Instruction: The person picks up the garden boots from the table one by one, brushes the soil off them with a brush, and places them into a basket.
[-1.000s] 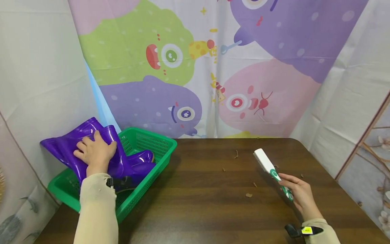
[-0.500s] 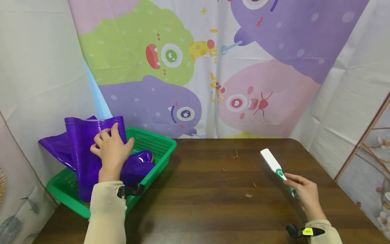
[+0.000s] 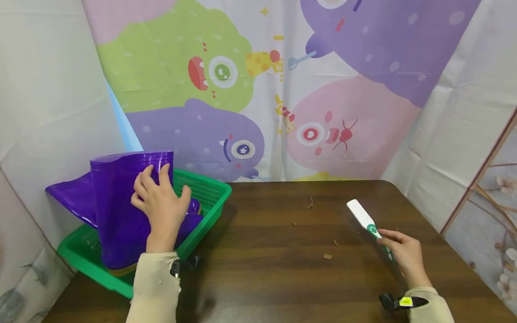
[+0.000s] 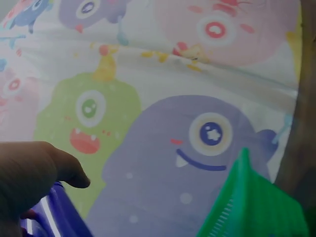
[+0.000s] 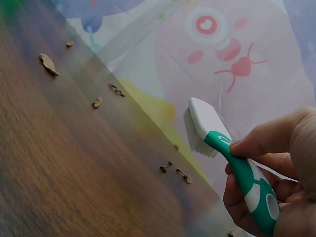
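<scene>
A purple rain boot (image 3: 121, 211) stands roughly upright over the green plastic basket (image 3: 202, 237), its tan sole showing above the near rim. My left hand (image 3: 163, 208) grips the boot's shaft, fingers bent against its surface and thumb at its right side. In the left wrist view the thumb sits above a strip of the purple boot (image 4: 61, 212). At the right, my right hand (image 3: 404, 255) holds a white-and-green scrubbing brush (image 5: 244, 170) by its handle, above the table. Its pale bristles (image 5: 197, 138) show in the right wrist view.
Other purple boots lie in the basket, one shaft (image 3: 74, 197) leaning over its left side. Dry brown leaf bits (image 3: 327, 256) are scattered on the dark wooden table (image 3: 266, 278). A cartoon-printed curtain (image 3: 258, 157) hangs behind, with white cloth at both sides.
My left hand has brought one boot from leaning to upright and shifted it right. My right hand has moved slightly right with the brush, then nearly stopped.
</scene>
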The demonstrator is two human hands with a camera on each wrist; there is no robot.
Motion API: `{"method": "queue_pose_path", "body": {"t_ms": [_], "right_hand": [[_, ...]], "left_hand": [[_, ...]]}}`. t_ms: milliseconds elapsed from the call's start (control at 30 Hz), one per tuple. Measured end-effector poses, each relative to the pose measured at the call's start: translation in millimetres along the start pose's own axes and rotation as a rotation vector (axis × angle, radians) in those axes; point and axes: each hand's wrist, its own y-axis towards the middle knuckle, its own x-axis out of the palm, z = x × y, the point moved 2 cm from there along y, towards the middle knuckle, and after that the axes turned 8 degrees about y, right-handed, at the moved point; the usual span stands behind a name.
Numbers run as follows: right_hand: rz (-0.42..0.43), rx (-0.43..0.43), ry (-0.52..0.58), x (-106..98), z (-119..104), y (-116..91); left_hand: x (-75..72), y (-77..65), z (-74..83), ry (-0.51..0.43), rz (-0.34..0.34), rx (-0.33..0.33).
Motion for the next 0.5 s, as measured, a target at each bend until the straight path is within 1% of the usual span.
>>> {"method": "queue_pose_path", "body": {"t_ms": [100, 200, 300, 367, 400, 433, 500], "right_hand": [[-0.002, -0.007, -0.021, -0.2, 1.2, 0.7], [0.017, -0.007, -0.036, -0.6, 2.4, 0.5], [0.029, -0.006, -0.044, -0.9, 3.1, -0.1], [0.031, -0.002, -0.041, -0.9, 3.4, -0.4], [0.030, -0.002, -0.039, -0.8, 3.4, -0.4], [0.031, -0.001, -0.038, -0.8, 3.4, -0.3], [0.032, -0.001, -0.036, -0.7, 3.5, 0.0]], "left_hand": [[6.5, -10.1, 3.0, -0.026, 0.115, 0.071], [12.2, -20.2, 8.0, -0.043, 0.237, 0.152], [15.3, -26.8, 12.4, -0.056, 0.325, 0.198], [15.5, -26.8, 13.1, -0.050, 0.335, 0.202], [15.2, -25.2, 12.4, -0.045, 0.319, 0.197], [14.8, -22.7, 10.9, -0.034, 0.287, 0.186], [13.8, -15.4, 5.9, 0.002, 0.176, 0.153]]}}
